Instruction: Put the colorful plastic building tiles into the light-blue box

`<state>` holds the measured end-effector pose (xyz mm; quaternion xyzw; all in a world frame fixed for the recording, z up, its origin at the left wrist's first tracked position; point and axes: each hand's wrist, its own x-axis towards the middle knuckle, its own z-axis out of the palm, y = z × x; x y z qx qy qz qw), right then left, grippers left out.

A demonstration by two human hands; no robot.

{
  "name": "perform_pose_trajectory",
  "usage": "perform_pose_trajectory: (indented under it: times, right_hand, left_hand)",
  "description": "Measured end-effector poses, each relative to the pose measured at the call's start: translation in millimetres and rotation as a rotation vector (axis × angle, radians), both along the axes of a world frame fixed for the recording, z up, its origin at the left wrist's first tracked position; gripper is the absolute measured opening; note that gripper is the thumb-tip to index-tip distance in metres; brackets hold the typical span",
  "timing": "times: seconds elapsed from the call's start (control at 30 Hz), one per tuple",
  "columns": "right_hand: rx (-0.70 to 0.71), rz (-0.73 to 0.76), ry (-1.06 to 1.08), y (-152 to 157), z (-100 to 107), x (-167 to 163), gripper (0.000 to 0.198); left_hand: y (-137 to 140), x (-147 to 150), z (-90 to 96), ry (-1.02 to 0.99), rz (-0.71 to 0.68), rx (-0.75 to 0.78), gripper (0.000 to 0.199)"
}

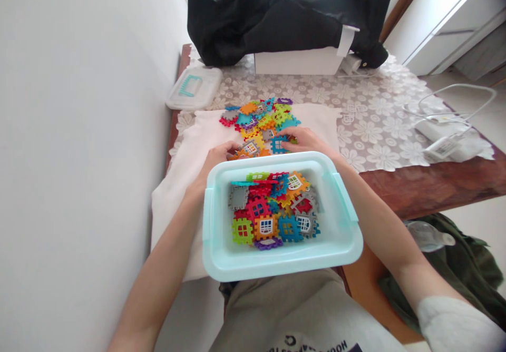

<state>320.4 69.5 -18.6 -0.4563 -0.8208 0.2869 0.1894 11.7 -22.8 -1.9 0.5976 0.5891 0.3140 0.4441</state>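
A pale turquoise plastic tub (pixel 340 244) close to me holds a heap of colourful toothed plastic building tiles, some with window inserts. Behind it, more tiles, among them a yellow tile (pixel 258 140), are piled on a white cloth. At the pile's near left, my left hand (pixel 219 157) is closed with its fingertips on an orange building tile (pixel 236 156), partly hidden by the tub's rim. On the other side, the fingers of my right hand (pixel 303 140) close on a blue window building tile (pixel 279 144). A grey building tile (pixel 269 134) lies beside its fingertips.
The white cloth (pixel 177 204) covers part of a lace tablecloth (pixel 371 130). A clear lid (pixel 195 88) with a turquoise handle lies at the back left, near the wall. Black fabric (pixel 292 20) drapes over a white box (pixel 298 62). White cables (pixel 462 115) lie at right.
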Motion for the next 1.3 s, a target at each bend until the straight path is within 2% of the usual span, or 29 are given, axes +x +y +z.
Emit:
perform_pose_trajectory:
  times: [0.17,0.33,0.5,0.7,0.8,0.93,1.03,1.13,1.2,1.3]
  right_hand:
    - [0.031,-0.089,0.136,-1,-2,-4,0.046]
    - [0.042,0.001,0.018,-3,0,-1,0.045]
    - [0.010,0.084,-0.044,-2,12,13,0.047]
    - [-0.005,0.003,0.052,1,12,18,0.046]
    - [-0.003,-0.074,0.186,5,6,15,0.043]
    - [-0.005,-0.179,0.482,14,-3,14,0.042]
    - [-0.017,-0.245,0.708,20,-6,15,0.042]
    - [-0.032,-0.252,0.844,20,-2,15,0.047]
    - [-0.081,-0.207,0.887,15,7,15,0.052]
    - [-0.190,-0.110,0.960,-2,25,14,0.059]
  left_hand:
    - [5,1,-3.5,-0.043,0.033,0.040,0.052]
    - [3,2,-0.4,-0.017,0.020,0.022,0.050]
    - [0,1,7.7,0.033,-0.016,0.056,0.051]
    - [1,-1,4.9,0.060,0.030,0.095,0.046]
    - [2,-3,3.0,-0.006,0.080,0.128,0.044]
    - [7,-6,7.3,-0.127,0.175,0.266,0.046]
    - [12,-11,12.4,-0.311,0.283,0.331,0.051]
    - [14,-19,17.9,-0.558,0.382,0.331,0.047]
    - [12,-24,22.5,-0.705,0.366,0.309,0.040]
    - [2,-27,30.3,-0.798,0.225,0.296,0.040]
